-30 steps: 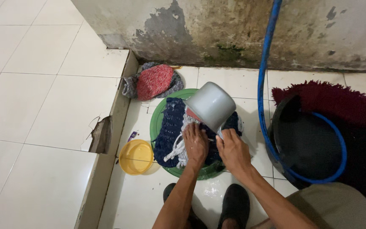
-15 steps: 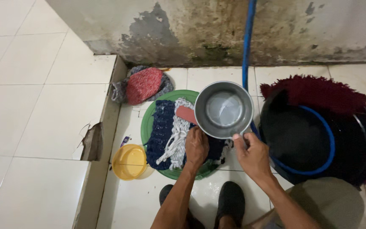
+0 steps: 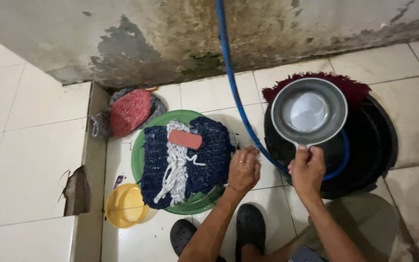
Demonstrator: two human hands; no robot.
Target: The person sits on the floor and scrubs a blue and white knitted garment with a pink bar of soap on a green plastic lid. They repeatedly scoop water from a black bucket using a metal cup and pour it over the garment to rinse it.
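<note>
Tiled floor: right hand grip pinching grey dipper handle over black tub, left hand curled, empty.

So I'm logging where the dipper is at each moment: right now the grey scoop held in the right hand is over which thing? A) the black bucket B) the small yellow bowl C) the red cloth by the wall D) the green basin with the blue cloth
A: the right hand grips the handle of the grey scoop, whose bowl sits above the black bucket, well clear of the green basin.
</note>
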